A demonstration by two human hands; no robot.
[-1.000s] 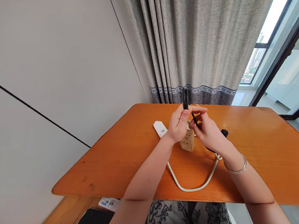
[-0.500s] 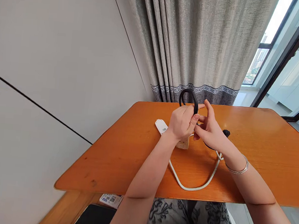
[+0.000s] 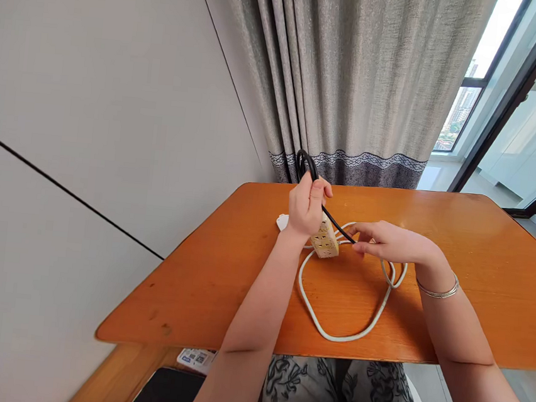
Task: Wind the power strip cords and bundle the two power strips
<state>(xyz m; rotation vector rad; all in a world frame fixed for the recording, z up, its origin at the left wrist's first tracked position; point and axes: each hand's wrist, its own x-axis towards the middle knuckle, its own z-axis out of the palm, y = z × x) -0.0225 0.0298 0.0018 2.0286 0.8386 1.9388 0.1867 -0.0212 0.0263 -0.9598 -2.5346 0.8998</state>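
Note:
A black cable [image 3: 336, 224] is gathered in loops that stick up above my left hand [image 3: 306, 208], whose fingers are wrapped round them. From there a straight length slants down to my right hand [image 3: 382, 242], which pinches it between thumb and fingers. Below and between the hands a cream power strip [image 3: 325, 239] with several sockets lies on the table, partly covered by my left hand. Its white cord [image 3: 349, 339] curls across the wood toward me and passes under my right hand. Behind my left wrist shows the end of a white strip [image 3: 282, 222].
The orange-brown wooden table [image 3: 212, 284] has rounded corners. A pale wall [image 3: 94, 83] runs along its left, and a grey curtain [image 3: 374, 78] hangs behind it. Below the near edge, a dark phone-like slab [image 3: 168, 392] and a printed white packet [image 3: 196, 359] lie at lower left.
My left hand has moved left with the black loops. My right hand has gone right and slightly down, drawing out a straight length of cable, and the power strip shows more.

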